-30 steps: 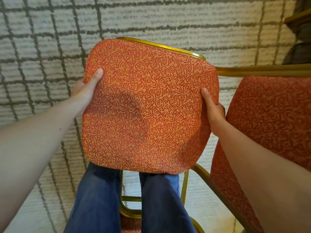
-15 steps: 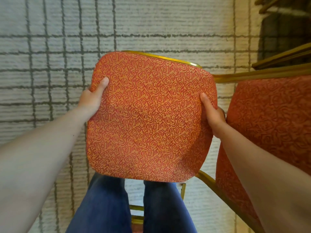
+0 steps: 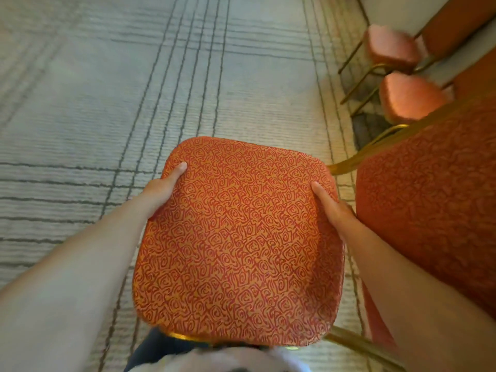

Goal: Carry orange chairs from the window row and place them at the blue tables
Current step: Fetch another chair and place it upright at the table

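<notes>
Gripping orange chair (image 3: 241,242): left hand (image 3: 163,189) clasps its left edge, right hand (image 3: 335,210) its right edge, thumbs on top, load centred between

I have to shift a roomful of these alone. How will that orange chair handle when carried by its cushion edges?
Probably stiff: the orange chair shows no sag with the left hand and right hand gripping only opposite edges. The woven fabric likely resists slipping. Its gold metal frame hints at some weight, so two hands seem wise.
</notes>
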`<act>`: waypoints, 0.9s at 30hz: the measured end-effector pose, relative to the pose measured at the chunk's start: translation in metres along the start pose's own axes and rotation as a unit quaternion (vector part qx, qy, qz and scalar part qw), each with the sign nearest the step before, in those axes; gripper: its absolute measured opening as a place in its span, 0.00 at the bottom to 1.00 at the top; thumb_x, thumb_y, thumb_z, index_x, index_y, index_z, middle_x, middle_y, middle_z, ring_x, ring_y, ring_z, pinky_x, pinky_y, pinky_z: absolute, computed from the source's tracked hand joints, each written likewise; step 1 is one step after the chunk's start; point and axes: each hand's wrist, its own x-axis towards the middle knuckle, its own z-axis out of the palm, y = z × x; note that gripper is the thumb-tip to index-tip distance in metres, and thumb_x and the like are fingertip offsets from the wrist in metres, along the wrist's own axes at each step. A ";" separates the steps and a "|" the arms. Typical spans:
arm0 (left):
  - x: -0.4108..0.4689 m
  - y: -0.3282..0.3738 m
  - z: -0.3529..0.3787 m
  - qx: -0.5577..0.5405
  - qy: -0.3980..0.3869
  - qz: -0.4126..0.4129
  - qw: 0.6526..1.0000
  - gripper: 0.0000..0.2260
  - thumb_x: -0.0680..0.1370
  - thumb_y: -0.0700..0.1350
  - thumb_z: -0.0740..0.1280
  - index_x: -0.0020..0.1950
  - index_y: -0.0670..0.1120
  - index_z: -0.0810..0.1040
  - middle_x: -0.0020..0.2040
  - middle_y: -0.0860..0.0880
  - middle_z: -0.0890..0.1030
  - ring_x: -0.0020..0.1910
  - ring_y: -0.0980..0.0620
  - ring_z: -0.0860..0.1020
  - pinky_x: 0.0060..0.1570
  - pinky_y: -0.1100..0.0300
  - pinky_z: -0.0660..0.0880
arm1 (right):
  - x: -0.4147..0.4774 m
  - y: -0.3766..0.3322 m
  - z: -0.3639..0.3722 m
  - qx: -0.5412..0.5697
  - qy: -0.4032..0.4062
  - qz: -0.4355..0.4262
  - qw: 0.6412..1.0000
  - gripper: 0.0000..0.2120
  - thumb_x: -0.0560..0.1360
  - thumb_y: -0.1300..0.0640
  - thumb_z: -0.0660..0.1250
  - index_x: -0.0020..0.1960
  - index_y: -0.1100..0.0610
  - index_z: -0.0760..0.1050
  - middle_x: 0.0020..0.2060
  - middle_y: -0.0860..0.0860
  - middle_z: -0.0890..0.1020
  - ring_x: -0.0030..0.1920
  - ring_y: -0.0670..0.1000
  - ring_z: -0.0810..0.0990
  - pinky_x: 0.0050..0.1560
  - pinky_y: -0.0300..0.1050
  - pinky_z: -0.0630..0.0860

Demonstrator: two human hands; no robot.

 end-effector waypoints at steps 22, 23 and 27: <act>-0.034 0.019 -0.017 -0.014 0.104 0.039 0.994 0.46 0.69 0.75 0.57 0.68 0.37 0.72 0.67 0.35 0.74 0.65 0.39 0.73 0.64 0.52 0.68 | -0.007 -0.027 -0.009 0.032 -0.038 -0.022 0.998 0.56 0.54 0.21 0.68 0.69 0.59 0.73 0.63 0.59 0.78 0.60 0.60 0.78 0.67 0.56 0.72; -0.031 0.023 -0.018 -0.011 0.106 0.043 0.993 0.45 0.70 0.74 0.57 0.68 0.37 0.73 0.67 0.36 0.74 0.65 0.39 0.73 0.63 0.53 0.68 | -0.004 -0.030 -0.006 0.035 -0.041 -0.024 0.998 0.53 0.57 0.23 0.68 0.69 0.59 0.73 0.63 0.59 0.78 0.60 0.60 0.78 0.67 0.56 0.71; -0.018 0.037 -0.024 -0.009 0.103 0.055 0.993 0.42 0.72 0.72 0.58 0.67 0.37 0.73 0.66 0.36 0.74 0.65 0.40 0.74 0.60 0.55 0.68 | 0.007 -0.043 0.005 0.046 -0.041 -0.025 0.998 0.47 0.63 0.27 0.69 0.68 0.60 0.73 0.63 0.59 0.78 0.61 0.60 0.78 0.67 0.55 0.71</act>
